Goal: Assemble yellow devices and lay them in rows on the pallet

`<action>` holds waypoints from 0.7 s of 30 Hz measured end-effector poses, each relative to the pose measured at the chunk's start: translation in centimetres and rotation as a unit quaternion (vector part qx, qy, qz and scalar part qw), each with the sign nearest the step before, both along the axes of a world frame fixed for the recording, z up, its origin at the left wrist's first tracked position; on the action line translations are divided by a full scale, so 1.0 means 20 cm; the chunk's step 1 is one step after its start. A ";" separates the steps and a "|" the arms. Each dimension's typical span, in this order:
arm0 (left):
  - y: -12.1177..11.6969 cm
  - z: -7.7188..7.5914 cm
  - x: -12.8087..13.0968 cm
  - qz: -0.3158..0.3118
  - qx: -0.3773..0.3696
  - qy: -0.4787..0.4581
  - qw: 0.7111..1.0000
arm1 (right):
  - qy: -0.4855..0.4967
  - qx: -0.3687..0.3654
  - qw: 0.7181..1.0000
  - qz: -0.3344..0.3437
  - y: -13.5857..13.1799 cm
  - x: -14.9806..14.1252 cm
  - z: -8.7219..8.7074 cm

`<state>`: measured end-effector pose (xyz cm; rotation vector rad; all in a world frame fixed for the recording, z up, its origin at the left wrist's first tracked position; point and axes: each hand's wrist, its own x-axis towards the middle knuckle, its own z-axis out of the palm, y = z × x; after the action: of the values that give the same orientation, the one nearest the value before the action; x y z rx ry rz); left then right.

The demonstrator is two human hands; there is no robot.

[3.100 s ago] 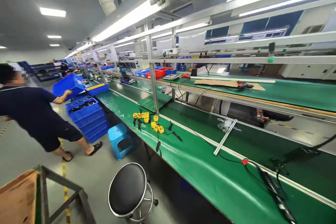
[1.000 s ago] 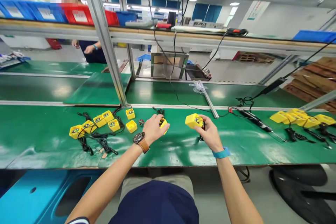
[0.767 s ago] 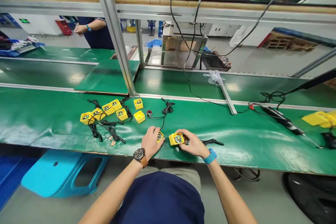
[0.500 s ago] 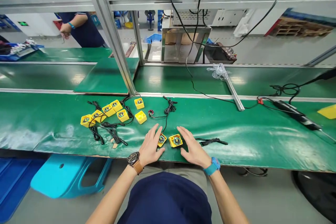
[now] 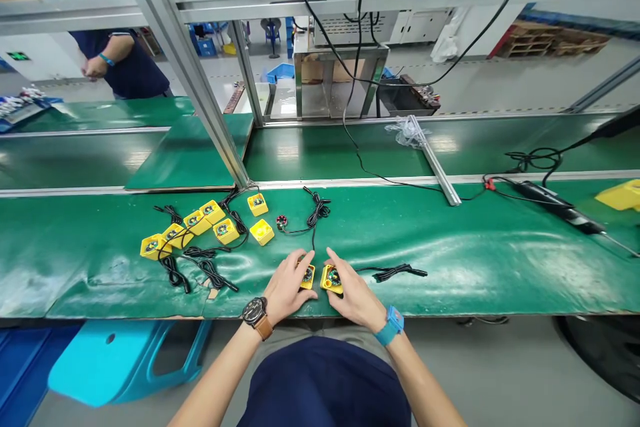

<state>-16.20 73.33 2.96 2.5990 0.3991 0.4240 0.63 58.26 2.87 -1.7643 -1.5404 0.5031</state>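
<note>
Near the front edge of the bench, my left hand (image 5: 289, 283) has thumb and fingers around a small yellow box (image 5: 309, 277), whose left part is hidden under the hand. Close beside it, a second yellow box (image 5: 330, 279) with a round circuit board inside is between the thumb and fingers of my right hand (image 5: 357, 293). A black cable (image 5: 400, 271) in a tied bundle lies to the right of that hand. Beyond my left hand are a small round circuit board (image 5: 281, 221) and another bundled black cable (image 5: 317, 210).
Several yellow boxes (image 5: 226, 231) with boards and cables lie at the left on the green bench (image 5: 475, 260). An electric screwdriver (image 5: 560, 207) rests at the right. A metal bar (image 5: 435, 160) and an upright post (image 5: 185, 67) stand beyond. A person (image 5: 123, 63) is at the far left.
My right hand has moved in and its fingers have closed around the right box, which has turned slightly. My left fingers sit closer around the left box. The view has shifted a little.
</note>
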 end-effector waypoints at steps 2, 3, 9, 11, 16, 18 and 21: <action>-0.01 0.00 0.00 -0.008 0.027 0.012 1.000 | 0.010 -0.005 1.000 0.019 0.01 -0.01 -0.01; -0.01 0.01 0.01 -0.015 0.044 0.021 0.999 | 0.011 -0.003 1.000 0.027 0.02 -0.02 -0.02; -0.05 0.10 0.08 -0.060 0.125 0.087 0.987 | 0.040 0.031 0.997 0.049 0.02 -0.03 -0.05; -0.07 0.11 0.10 -0.060 0.146 0.105 0.982 | 0.047 0.051 0.998 -0.001 -0.04 0.02 -0.07; -0.08 0.07 0.16 -0.051 0.179 0.118 0.975 | -0.094 0.107 0.963 -0.227 -0.17 0.22 -0.12; -0.08 0.04 0.18 -0.066 0.186 0.106 0.975 | -0.132 0.121 0.953 -0.244 -0.12 0.27 -0.09; -0.08 -0.01 0.20 -0.078 0.195 0.083 0.974 | -0.142 0.135 0.969 -0.149 0.12 0.25 0.04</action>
<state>-12.21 71.71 2.76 3.0339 0.1757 0.2491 5.56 60.60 3.75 -1.8622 -1.4135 -0.1082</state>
